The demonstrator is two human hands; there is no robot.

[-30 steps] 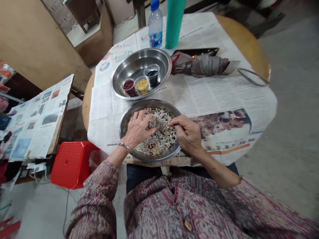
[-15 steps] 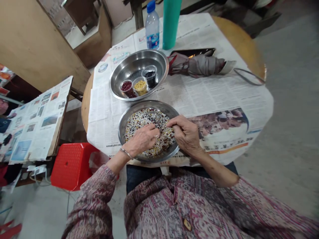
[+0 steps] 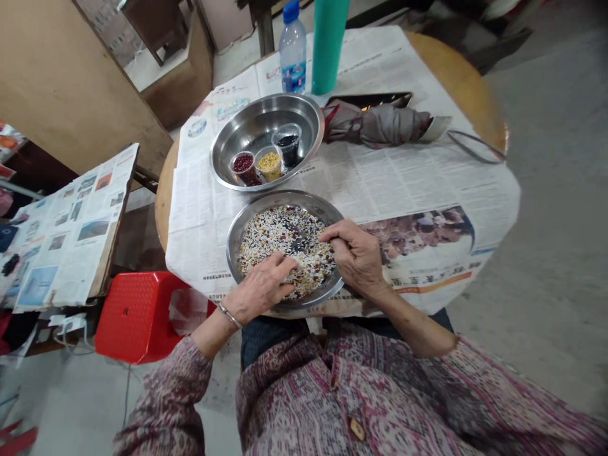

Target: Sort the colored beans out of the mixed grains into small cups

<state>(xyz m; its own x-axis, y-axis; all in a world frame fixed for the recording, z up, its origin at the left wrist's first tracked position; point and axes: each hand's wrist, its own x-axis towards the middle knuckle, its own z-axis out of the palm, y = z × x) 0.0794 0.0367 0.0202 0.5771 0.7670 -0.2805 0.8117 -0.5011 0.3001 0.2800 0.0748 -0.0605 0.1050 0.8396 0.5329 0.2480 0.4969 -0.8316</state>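
Note:
A steel pan (image 3: 247, 218) holds a flat layer of mixed white, red, yellow and dark beans (image 3: 273, 237). My left hand (image 3: 261, 285) rests on the near rim, its fingers drawn together over the beans at the near edge. My right hand (image 3: 356, 256) lies on the right rim with fingers curled in a pinch; what they hold is hidden. Behind, a second steel bowl (image 3: 247, 126) carries three small cups: red beans (image 3: 242, 164), yellow beans (image 3: 268, 163) and black beans (image 3: 288, 143).
Newspaper (image 3: 403, 183) covers the round table. A water bottle (image 3: 292, 50) and a green flask (image 3: 327, 44) stand at the back, a folded grey umbrella (image 3: 380, 123) and a phone (image 3: 375, 98) to the right. A red stool (image 3: 137, 310) sits left.
My left hand has slid from the middle of the beans back toward me to the near rim, and its spread fingers have drawn together. My right hand has hardly moved.

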